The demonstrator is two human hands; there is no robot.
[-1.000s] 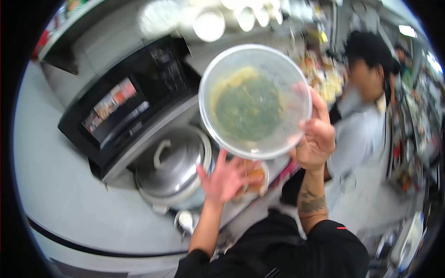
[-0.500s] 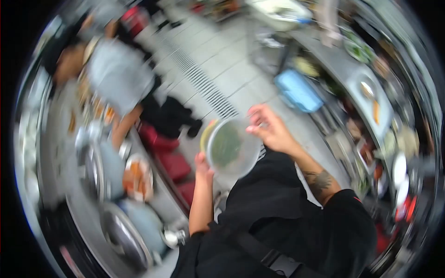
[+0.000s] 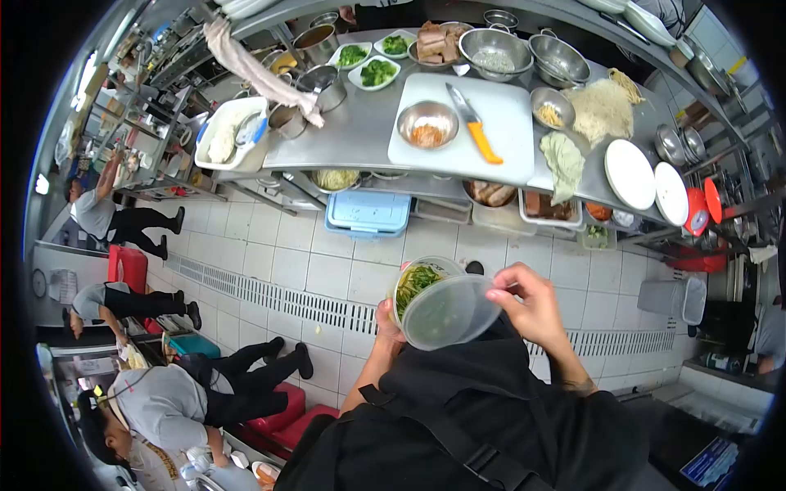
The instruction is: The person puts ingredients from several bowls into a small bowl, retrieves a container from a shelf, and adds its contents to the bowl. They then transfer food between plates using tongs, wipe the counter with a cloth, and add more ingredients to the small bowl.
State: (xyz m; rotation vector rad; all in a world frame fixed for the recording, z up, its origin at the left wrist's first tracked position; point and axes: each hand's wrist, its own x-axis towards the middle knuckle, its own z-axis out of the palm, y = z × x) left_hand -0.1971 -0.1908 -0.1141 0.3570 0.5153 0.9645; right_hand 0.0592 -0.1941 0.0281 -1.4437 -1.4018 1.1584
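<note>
Left hand (image 3: pixel 388 321) curls round tub (image 3: pixel 447 265) | right hand (image 3: pixel 528 304) pinches lid (image 3: pixel 450 317) rim | step: apparently uncovering greens (image 3: pixel 419 279) | next calls for: steady tub, firm pinch

Black top (image 3: pixel 598 434), black strap (image 3: pixel 435 427), dark buckle (image 3: pixel 481 458); faint tattoo (image 3: pixel 583 386), right forearm (image 3: pixel 565 358).

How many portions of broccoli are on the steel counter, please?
3: the left portion, the nearest portion and the far-right portion, grouped on the steel counter. Others may be hidden.
</note>
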